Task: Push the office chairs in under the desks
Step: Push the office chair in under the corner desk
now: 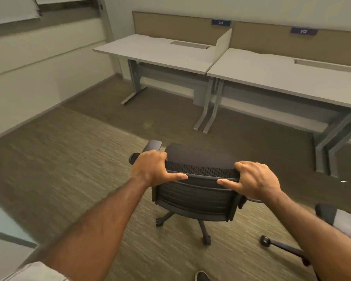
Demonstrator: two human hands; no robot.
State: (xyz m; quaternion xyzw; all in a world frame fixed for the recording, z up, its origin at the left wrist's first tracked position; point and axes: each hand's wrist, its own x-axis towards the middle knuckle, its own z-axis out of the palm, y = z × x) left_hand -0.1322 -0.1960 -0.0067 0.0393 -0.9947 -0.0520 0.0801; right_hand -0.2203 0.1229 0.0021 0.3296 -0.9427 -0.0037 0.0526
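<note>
A black office chair (197,197) with a mesh backrest stands on the carpet in the lower middle, its seat facing the desks. My left hand (153,168) grips the left top corner of its backrest, and my right hand (255,179) grips the right top corner. Two light grey desks stand ahead along a tan partition: the left desk (150,51) under sign 212 and the right desk (272,76) under sign 213. The chair is well short of both desks, roughly in line with the gap between them.
Grey metal desk legs (208,106) stand between the two desks. Part of a second chair's wheeled base (280,245) shows at the lower right. A wall (28,78) runs along the left. Open carpet (79,159) lies between chair and desks.
</note>
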